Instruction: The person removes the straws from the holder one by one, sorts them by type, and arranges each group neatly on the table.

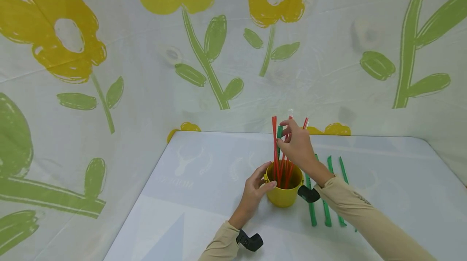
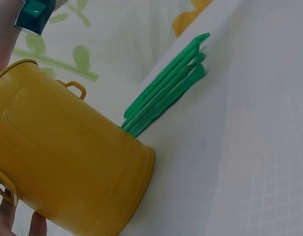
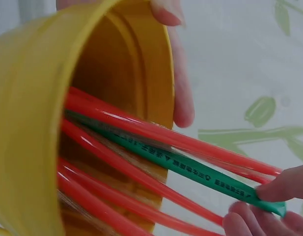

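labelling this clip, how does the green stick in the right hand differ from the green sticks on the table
The held stick reaches down into the yellow bucket; the table sticks lie flat beside it. The right hand pinches the held stick near its top; no hand holds the table sticks. Both are long, thin and green.

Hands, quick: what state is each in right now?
Left hand: closed, holding the yellow bucket near its rim.
Right hand: closed, pinching a green straw near its top.

The white table before me bore faint printed patterns. On it I saw a yellow bucket standing upright, with several green straws lying to its right.
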A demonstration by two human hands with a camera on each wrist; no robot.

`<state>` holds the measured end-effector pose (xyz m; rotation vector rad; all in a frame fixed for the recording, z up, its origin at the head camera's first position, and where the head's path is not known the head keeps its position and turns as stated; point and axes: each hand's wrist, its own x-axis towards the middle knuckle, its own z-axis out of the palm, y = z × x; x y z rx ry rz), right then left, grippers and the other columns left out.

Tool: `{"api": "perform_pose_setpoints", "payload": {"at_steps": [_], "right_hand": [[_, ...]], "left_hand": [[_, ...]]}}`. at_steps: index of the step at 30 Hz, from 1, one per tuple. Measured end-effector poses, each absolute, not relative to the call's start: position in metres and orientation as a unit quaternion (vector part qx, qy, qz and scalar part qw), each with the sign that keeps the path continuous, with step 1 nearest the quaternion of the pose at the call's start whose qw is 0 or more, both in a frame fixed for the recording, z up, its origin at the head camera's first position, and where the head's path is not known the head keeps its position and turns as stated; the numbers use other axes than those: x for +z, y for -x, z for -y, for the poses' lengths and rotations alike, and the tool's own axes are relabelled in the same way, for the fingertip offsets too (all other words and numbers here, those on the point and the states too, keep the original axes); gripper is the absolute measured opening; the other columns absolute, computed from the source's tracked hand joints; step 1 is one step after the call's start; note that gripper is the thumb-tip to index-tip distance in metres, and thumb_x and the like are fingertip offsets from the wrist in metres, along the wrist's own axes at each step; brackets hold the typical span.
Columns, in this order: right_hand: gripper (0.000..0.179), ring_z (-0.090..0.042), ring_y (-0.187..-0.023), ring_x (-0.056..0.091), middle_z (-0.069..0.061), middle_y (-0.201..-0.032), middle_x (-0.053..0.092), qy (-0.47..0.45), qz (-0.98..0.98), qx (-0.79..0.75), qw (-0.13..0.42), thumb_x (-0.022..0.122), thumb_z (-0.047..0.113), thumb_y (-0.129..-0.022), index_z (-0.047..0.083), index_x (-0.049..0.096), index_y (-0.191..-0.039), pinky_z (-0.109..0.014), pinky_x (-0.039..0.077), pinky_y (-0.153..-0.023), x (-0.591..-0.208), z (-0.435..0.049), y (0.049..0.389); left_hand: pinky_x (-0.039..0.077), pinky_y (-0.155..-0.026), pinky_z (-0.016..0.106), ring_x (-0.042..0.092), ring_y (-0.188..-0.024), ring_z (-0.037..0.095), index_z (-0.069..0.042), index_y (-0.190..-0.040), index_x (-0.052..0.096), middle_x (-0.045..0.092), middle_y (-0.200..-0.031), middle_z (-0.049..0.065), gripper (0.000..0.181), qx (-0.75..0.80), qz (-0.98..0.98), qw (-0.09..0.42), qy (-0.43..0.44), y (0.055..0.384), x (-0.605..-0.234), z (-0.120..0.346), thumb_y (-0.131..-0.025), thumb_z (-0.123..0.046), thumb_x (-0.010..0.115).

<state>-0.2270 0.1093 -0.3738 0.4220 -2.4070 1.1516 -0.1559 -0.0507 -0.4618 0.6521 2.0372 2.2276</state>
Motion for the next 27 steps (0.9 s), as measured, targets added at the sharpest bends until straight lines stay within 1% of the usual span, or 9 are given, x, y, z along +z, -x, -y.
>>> {"api": "perform_pose_setpoints", "payload": {"at_steps": [3,6,10,12,15,17,20,24,27], "right_hand": [[0.043,-0.022,-0.064,0.061,-0.016,-0.084,0.066,-0.148,0.865,0.428,0.216,0.071,0.000,-0.078,-0.001,0.053,-0.116,-0.037,0.055,-0.058,-0.375,-0.108,0.225],[0.043,-0.024,-0.068,0.063,-0.016,-0.084,0.067,-0.149,0.856,0.444,0.218,0.070,-0.001,-0.079,-0.001,0.051,-0.117,-0.040,0.055,-0.060,-0.377,-0.108,0.222],[0.044,-0.026,-0.070,0.065,-0.016,-0.082,0.067,-0.153,0.845,0.468,0.209,0.069,-0.003,-0.079,-0.002,0.049,-0.118,-0.041,0.055,-0.063,-0.381,-0.108,0.218],[0.044,-0.027,-0.072,0.066,-0.016,-0.082,0.067,-0.150,0.841,0.477,0.206,0.069,-0.003,-0.079,-0.002,0.049,-0.118,-0.042,0.055,-0.063,-0.383,-0.109,0.216],[0.042,-0.028,-0.072,0.067,-0.017,-0.083,0.068,-0.145,0.835,0.483,0.219,0.071,-0.003,-0.078,-0.004,0.051,-0.115,-0.041,0.055,-0.064,-0.385,-0.110,0.213],[0.040,-0.027,-0.071,0.067,-0.017,-0.083,0.068,-0.143,0.830,0.486,0.232,0.072,-0.003,-0.078,-0.004,0.053,-0.113,-0.040,0.055,-0.063,-0.385,-0.112,0.212],[0.036,-0.025,-0.072,0.067,-0.015,-0.085,0.069,-0.145,0.823,0.490,0.249,0.073,0.000,-0.079,-0.004,0.054,-0.109,-0.034,0.055,-0.064,-0.383,-0.115,0.212],[0.033,-0.025,-0.074,0.067,-0.014,-0.089,0.068,-0.145,0.812,0.501,0.262,0.073,0.002,-0.080,-0.003,0.054,-0.106,-0.020,0.052,-0.066,-0.378,-0.119,0.210],[0.032,-0.025,-0.073,0.066,-0.014,-0.088,0.067,-0.147,0.798,0.518,0.272,0.073,0.002,-0.080,-0.003,0.054,-0.105,-0.013,0.048,-0.065,-0.374,-0.121,0.209]], "left_hand": [[0.033,-0.103,0.049,0.041,-0.130,0.022,0.002,-0.142,0.036,0.043,-0.144,0.009,0.055,0.720,-0.661,0.030,-0.210,0.156,-0.461,0.050,-0.091,-0.005,0.056],[0.034,-0.102,0.048,0.042,-0.129,0.023,0.002,-0.142,0.037,0.044,-0.143,0.010,0.055,0.717,-0.664,0.026,-0.211,0.156,-0.461,0.050,-0.092,-0.007,0.057],[0.035,-0.102,0.047,0.042,-0.129,0.023,0.005,-0.141,0.036,0.043,-0.143,0.011,0.056,0.713,-0.668,0.023,-0.213,0.157,-0.462,0.051,-0.092,-0.010,0.058],[0.034,-0.103,0.048,0.042,-0.129,0.022,0.004,-0.142,0.036,0.043,-0.143,0.009,0.056,0.713,-0.668,0.024,-0.212,0.157,-0.461,0.052,-0.092,-0.008,0.058],[0.034,-0.103,0.047,0.042,-0.129,0.021,0.004,-0.142,0.036,0.043,-0.143,0.008,0.056,0.712,-0.669,0.026,-0.212,0.156,-0.461,0.051,-0.092,-0.008,0.057],[0.034,-0.103,0.047,0.042,-0.129,0.022,0.003,-0.142,0.036,0.043,-0.143,0.009,0.055,0.714,-0.667,0.026,-0.213,0.157,-0.462,0.051,-0.092,-0.007,0.057],[0.035,-0.102,0.047,0.042,-0.128,0.021,0.002,-0.142,0.037,0.043,-0.143,0.008,0.055,0.712,-0.669,0.025,-0.213,0.157,-0.462,0.051,-0.092,-0.006,0.056],[0.035,-0.102,0.047,0.043,-0.128,0.020,0.000,-0.143,0.037,0.043,-0.144,0.007,0.054,0.707,-0.674,0.025,-0.214,0.156,-0.462,0.052,-0.092,-0.005,0.055],[0.035,-0.102,0.046,0.042,-0.128,0.021,0.001,-0.143,0.036,0.043,-0.144,0.007,0.054,0.706,-0.674,0.026,-0.215,0.156,-0.462,0.052,-0.092,-0.006,0.055]]}}
